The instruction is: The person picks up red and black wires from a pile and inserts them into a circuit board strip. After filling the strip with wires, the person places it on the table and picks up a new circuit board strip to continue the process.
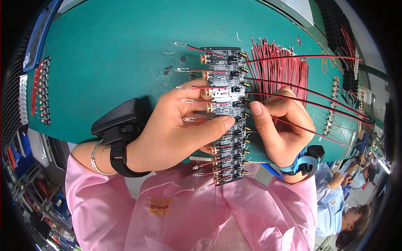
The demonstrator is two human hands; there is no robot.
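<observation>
A long black panel of joined circuit boards [226,90] is held up over the table, running from far to near. My left hand [178,125] is closed around its left side, thumb pressed on top and fingers partly hidden beneath. Clear-tipped LEDs [184,70] on red and black leads stick out to the left, beside copper coils. At the panel's right edge my right hand [287,125] is pinched closed on a red and black wire [293,124], its end hidden by the fingers. Several longer wires reach rightward from the boards' far part.
A thick bundle of red and black wires [284,69] lies on the green table [113,46] behind my right hand. More board strips sit at the left edge [42,92] and right [332,104]. An orange rubber band [324,62] lies far right. Co-workers in light blue [331,205] are at right.
</observation>
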